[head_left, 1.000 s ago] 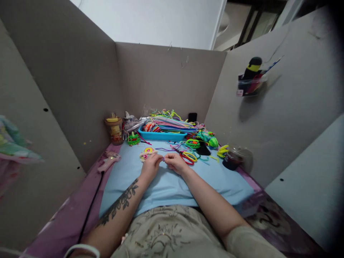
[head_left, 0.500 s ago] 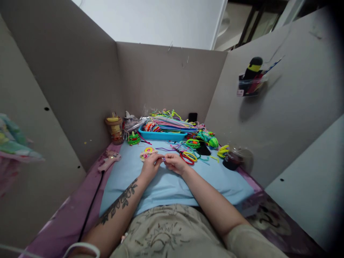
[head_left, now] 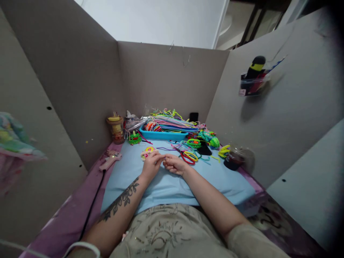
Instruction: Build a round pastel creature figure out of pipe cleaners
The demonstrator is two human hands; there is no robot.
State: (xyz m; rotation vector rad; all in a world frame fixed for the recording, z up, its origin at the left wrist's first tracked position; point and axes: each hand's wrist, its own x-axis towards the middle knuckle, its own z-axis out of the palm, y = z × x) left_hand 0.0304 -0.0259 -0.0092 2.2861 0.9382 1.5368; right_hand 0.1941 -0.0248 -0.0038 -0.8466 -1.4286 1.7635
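Note:
My left hand [head_left: 151,164] and my right hand [head_left: 175,165] meet over the blue cloth [head_left: 172,190], thumbs and fingers pinched together tip to tip. A tiny purplish bit shows at the fingertips, too small to name. Just behind my left hand lies a round pink, cream and yellow fuzzy craft piece [head_left: 147,152], partly covered by the hand. Right of my right hand rest scissors [head_left: 187,158] with red handles, beside a yellow loop [head_left: 192,155]. Purple and teal pipe cleaners [head_left: 164,148] are strewn behind the hands.
A blue tray [head_left: 163,135] heaped with pipe cleaners stands at the back. Near it are a green fuzzy piece [head_left: 134,138], a lidded cup [head_left: 116,130] and a black phone-like object [head_left: 194,116]. A pink glue gun [head_left: 110,162] lies left, a dark cup [head_left: 233,160] right.
My right hand's fingers have curled in more, and the purple bit between the fingertips shows less. The view has shifted slightly; the things on the cloth stay put.

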